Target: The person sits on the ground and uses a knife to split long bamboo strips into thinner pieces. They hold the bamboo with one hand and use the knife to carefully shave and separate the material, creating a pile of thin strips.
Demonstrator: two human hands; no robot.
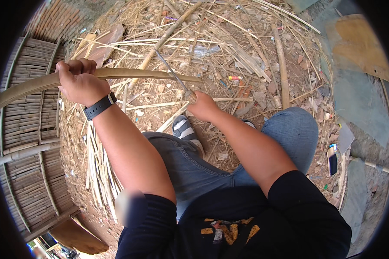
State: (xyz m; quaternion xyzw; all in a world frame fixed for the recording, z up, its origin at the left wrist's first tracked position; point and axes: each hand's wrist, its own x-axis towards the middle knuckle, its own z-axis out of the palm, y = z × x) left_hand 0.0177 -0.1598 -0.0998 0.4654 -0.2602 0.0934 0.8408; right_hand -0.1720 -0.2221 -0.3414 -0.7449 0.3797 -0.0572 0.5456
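My left hand (83, 84), with a dark watch on its wrist, is closed around a long split bamboo strip (134, 74). The strip bows from the far left across to the middle of the view. In my right hand (203, 108) is the wooden handle of a knife (173, 72), its long thin blade slanting up and to the left. That blade crosses the strip close to its right end; whether the edge bites into the bamboo I cannot tell. Both hands are in front of my knees, above littered ground.
Thin bamboo slivers (97, 162) lie heaped left of my legs. A bamboo pole (281, 64), a red and yellow tube (235, 78) and clear plastic (203, 52) lie ahead among shavings. A slatted bamboo panel (23, 99) stands left; a phone (332, 160) lies right.
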